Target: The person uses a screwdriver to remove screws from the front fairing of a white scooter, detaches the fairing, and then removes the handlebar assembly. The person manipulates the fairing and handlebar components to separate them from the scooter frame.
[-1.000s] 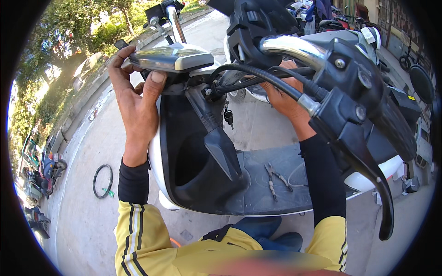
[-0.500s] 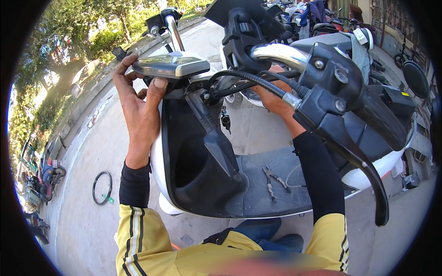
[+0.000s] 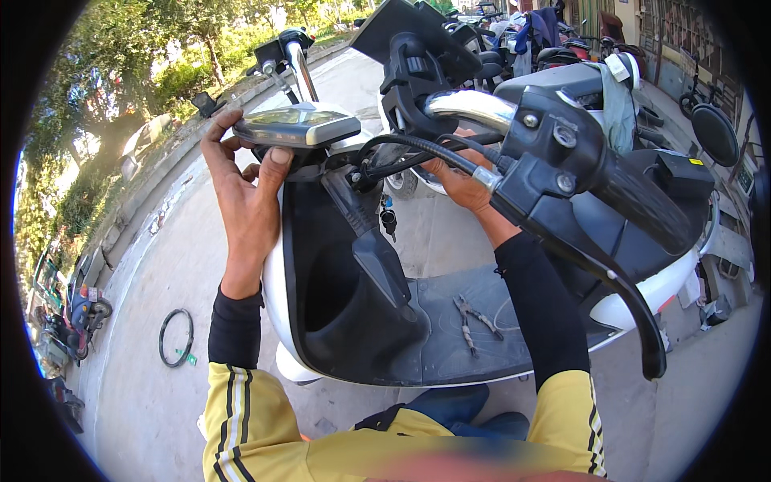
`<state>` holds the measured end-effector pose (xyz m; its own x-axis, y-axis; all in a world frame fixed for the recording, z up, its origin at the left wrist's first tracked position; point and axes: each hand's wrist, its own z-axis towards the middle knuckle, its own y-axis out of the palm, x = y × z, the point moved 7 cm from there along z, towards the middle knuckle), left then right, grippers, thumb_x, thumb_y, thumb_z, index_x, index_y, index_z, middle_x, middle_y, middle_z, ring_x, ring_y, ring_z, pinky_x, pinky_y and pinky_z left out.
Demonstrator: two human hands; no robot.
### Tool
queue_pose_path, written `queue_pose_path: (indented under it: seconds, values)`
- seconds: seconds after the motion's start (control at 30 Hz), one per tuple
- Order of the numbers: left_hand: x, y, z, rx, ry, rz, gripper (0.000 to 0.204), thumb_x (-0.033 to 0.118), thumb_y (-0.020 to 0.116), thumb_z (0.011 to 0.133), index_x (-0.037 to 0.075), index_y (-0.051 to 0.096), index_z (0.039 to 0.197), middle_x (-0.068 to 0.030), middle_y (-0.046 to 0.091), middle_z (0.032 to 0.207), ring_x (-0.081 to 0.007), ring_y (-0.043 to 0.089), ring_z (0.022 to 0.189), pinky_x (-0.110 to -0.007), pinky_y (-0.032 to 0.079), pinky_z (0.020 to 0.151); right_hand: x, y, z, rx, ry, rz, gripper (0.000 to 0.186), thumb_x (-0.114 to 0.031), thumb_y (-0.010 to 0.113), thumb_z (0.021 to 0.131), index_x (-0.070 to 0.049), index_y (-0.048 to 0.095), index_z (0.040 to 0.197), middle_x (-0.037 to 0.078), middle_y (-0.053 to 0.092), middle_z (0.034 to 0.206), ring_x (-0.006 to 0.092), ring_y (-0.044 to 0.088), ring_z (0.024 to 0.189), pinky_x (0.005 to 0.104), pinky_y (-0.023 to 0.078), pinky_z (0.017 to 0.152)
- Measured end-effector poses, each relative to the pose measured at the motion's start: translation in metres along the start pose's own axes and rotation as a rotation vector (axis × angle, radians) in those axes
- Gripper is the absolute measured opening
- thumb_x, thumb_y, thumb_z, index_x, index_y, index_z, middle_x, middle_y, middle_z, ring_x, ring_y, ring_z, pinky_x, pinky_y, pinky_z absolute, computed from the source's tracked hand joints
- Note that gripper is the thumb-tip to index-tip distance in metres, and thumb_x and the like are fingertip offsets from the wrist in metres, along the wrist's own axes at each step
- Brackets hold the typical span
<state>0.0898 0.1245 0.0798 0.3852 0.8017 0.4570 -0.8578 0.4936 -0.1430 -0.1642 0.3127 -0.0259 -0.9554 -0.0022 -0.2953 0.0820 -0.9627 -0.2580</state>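
Both hands have held their places on the scooter's handlebar head while the view has drifted slightly closer.

Left of the steering column (image 3: 365, 233), the left hand (image 3: 245, 189) clamps the silver instrument panel (image 3: 299, 126), thumb on its near edge; loosely seated, it could slip and strain hidden wiring. The panel looks glossy, tilted, atop the column. Right of the column, the right hand (image 3: 462, 181) reaches behind black cables (image 3: 418, 146); its grip cannot be told. Pliers (image 3: 474, 317) lie on the footboard below.
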Motion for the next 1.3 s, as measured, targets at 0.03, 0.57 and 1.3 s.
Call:
queue_pose_path:
  seconds: [0.03, 0.57, 1.3]
  values:
    - [-0.002, 0.0, 0.0, -0.005, -0.02, 0.004, 0.091, 0.055, 0.086, 0.086, 0.006, 0.044, 0.15, -0.0112, 0.047, 0.136, -0.0212, 0.048, 0.119, -0.035, 0.052, 0.086, 0.002, 0.001, 0.001, -0.001, 0.012, 0.017, 0.035, -0.038, 0.081, 0.095, -0.004, 0.076, 0.088, 0.007, 0.065, 0.076, 0.02, 0.056, 0.074, 0.037, 0.044, 0.067]
    - [0.005, 0.005, -0.001, -0.054, 0.02, -0.049, 0.096, 0.037, 0.091, 0.076, 0.01, 0.035, 0.148, -0.0147, 0.042, 0.147, -0.0313, 0.046, 0.138, -0.052, 0.039, 0.121, 0.014, 0.016, -0.032, -0.031, 0.359, 0.346, 0.041, -0.045, 0.08, 0.096, -0.005, 0.078, 0.091, 0.002, 0.067, 0.073, 0.0111, 0.056, 0.071, 0.032, 0.043, 0.064]
    - [0.001, 0.003, -0.001, -0.032, 0.018, -0.151, 0.098, 0.034, 0.098, 0.075, 0.009, 0.036, 0.147, -0.014, 0.044, 0.146, -0.0298, 0.048, 0.138, -0.051, 0.04, 0.12, -0.065, 0.014, -0.105, -0.17, 0.915, 0.586, 0.067, -0.064, 0.063, 0.103, -0.005, 0.062, 0.07, -0.003, 0.05, 0.062, 0.0055, 0.043, 0.056, 0.0249, 0.032, 0.051]
